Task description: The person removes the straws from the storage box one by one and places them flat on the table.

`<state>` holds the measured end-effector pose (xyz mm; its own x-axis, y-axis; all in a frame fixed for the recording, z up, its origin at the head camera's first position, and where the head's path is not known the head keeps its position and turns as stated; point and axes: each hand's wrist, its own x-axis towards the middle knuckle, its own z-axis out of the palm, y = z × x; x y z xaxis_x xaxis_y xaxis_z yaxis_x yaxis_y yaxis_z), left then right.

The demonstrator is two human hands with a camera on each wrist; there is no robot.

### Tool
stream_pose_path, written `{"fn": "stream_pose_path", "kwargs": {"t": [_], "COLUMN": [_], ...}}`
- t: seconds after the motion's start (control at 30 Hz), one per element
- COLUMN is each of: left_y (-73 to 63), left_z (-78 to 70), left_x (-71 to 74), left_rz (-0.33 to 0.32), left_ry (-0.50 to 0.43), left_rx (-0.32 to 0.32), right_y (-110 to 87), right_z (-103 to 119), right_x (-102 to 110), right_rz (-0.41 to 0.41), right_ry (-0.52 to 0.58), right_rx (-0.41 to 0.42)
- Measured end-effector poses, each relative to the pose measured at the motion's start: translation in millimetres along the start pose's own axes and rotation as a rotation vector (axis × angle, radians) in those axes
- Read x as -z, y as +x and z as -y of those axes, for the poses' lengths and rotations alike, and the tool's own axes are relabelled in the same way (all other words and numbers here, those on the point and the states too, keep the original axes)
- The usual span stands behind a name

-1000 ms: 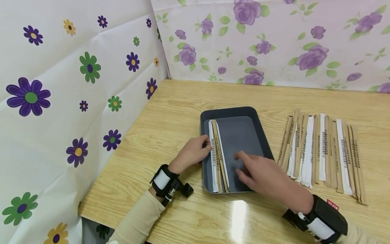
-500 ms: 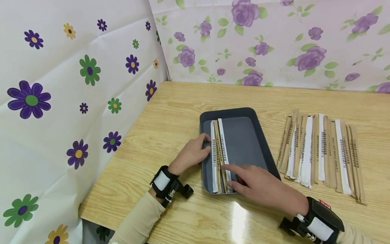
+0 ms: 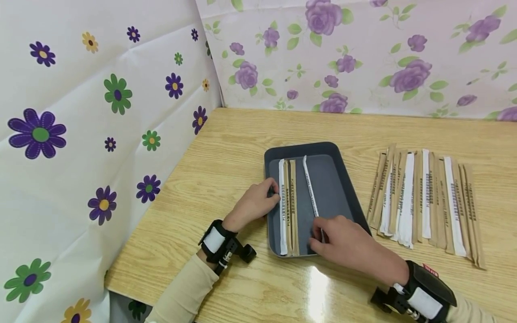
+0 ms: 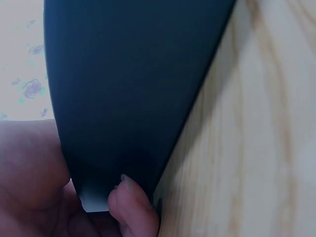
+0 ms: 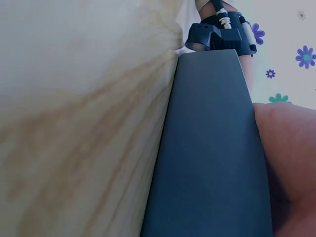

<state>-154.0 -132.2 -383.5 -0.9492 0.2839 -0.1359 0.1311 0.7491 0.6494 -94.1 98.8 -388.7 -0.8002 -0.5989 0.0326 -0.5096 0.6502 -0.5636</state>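
My left hand grips the left rim of a dark grey tray, with the thumb over the edge. In the left wrist view, curled fingertips show against the tray's outer wall. My right hand is over the tray's near right part and pinches the near end of a white paper-wrapped straw, turned narrow side up. At the tray's left side lie another white wrapped straw and two brown wrapped straws, side by side. The right wrist view shows the tray's outer wall, hiding the right fingertips.
A row of several brown and white wrapped straws lies right of the tray on the wooden table. Flowered sheets stand along the table's left and back. Both wrists wear black camera straps.
My right hand has moved left to the straws and now pinches the rightmost white one. That straw has shifted right, away from the brown ones. My left hand stays on the rim.
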Motion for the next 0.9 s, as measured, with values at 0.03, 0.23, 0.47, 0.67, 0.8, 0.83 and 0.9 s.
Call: {"fn": "stream_pose_path", "kwargs": {"t": [0.03, 0.23, 0.47, 0.67, 0.8, 0.83, 0.9], "left_y": [0.0, 1.3, 1.0, -0.5, -0.2, -0.2, -0.1], "left_z": [0.1, 2.1, 2.7, 1.2, 0.8, 0.7, 0.2], "left_x": [-0.1, -1.6, -1.1, -0.7, -0.7, -0.6, -0.3], "left_rz": [0.000, -0.001, 0.001, 0.003, 0.001, 0.001, 0.000], "left_ry": [0.005, 0.015, 0.006, -0.003, -0.002, 0.000, 0.003], "left_rx": [-0.002, -0.013, -0.014, -0.014, -0.013, -0.013, -0.017], "right_y": [-0.3, -1.4, 2.0, 2.8, 2.5, 2.5, 2.2], "right_z": [0.3, 0.2, -2.5, -3.7, -3.5, -3.4, -3.1], "right_x": [0.1, 1.2, 0.4, -1.0, -1.0, -0.9, -0.1], "right_rz": [-0.007, -0.083, 0.017, 0.018, -0.030, -0.049, -0.097], "right_ry": [0.010, 0.010, -0.005, -0.039, -0.031, -0.024, -0.004], "right_rx": [-0.011, -0.044, -0.052, -0.094, -0.086, -0.076, -0.044]}}
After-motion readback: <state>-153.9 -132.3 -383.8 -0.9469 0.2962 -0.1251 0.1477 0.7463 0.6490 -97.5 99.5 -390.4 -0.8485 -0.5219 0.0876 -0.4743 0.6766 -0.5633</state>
